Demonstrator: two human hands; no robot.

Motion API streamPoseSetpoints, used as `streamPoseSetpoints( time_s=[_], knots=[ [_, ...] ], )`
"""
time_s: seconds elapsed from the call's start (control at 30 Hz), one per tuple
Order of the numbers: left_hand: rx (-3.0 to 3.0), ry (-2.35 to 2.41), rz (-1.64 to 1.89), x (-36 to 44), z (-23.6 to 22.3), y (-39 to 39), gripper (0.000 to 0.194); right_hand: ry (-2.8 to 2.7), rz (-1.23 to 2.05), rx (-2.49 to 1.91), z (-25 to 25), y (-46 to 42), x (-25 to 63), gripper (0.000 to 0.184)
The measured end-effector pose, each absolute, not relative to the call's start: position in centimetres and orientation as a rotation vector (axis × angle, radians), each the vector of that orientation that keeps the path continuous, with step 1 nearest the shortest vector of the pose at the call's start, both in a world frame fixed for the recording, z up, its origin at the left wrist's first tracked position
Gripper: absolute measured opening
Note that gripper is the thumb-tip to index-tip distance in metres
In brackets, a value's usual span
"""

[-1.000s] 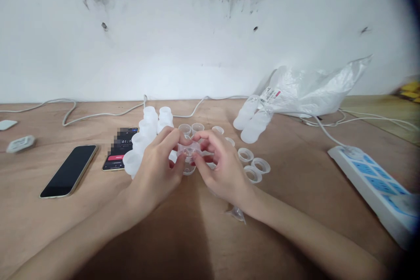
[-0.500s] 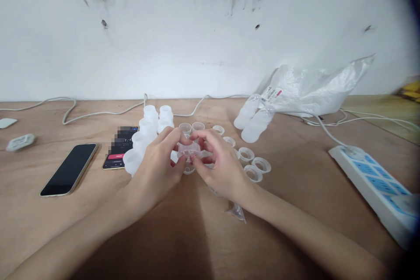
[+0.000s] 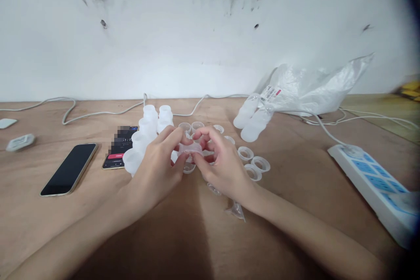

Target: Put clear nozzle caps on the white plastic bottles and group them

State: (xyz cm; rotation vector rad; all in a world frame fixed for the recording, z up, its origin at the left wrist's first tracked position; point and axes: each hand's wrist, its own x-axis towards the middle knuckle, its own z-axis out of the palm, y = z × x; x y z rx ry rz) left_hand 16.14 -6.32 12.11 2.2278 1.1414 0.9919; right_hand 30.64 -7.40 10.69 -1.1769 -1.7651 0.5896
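Between my two hands is a small clear plastic cup-shaped piece (image 3: 189, 148), tinted pink by the fingers around it. My left hand (image 3: 159, 155) pinches its left side, thumb below and fingers above. My right hand (image 3: 225, 162) has its thumb pressed on the near right side, with the index finger arched over. Part of the piece is hidden by the fingers. Just behind it stand small clear cups (image 3: 197, 126). White translucent bottles (image 3: 133, 160) stand in rows beside my left hand. Several white ring caps (image 3: 245, 153) lie to the right of my right hand.
A clear funnel-like scrap (image 3: 236, 211) lies near my right wrist. At left are a dark phone (image 3: 69, 169) and a second phone with a lit screen (image 3: 114, 157). More white bottles (image 3: 252, 129), a plastic bag (image 3: 305, 89) and a power strip (image 3: 370, 183) are at right.
My right thumb has moved up and inward over the clear piece, and the right index finger has lifted a little. My left hand keeps its grip.
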Motion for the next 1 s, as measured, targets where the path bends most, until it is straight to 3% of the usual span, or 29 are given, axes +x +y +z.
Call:
streamPoseSetpoints(
  time_s=[0.27,0.7,1.0],
  knots=[
    [2.131,1.146,1.038,16.09,12.10,-5.77,0.007,-1.709,0.594,-1.144,10.64,-7.45,30.34,0.024],
    [2.051,1.112,1.082,16.17,12.32,-6.48,0.007,-1.762,0.210,-1.058,10.88,-7.85,30.60,0.013],
    [2.015,1.051,1.062,16.25,12.25,-6.63,0.005,-1.746,0.313,-1.072,10.88,-7.75,30.78,0.008]
  ],
)
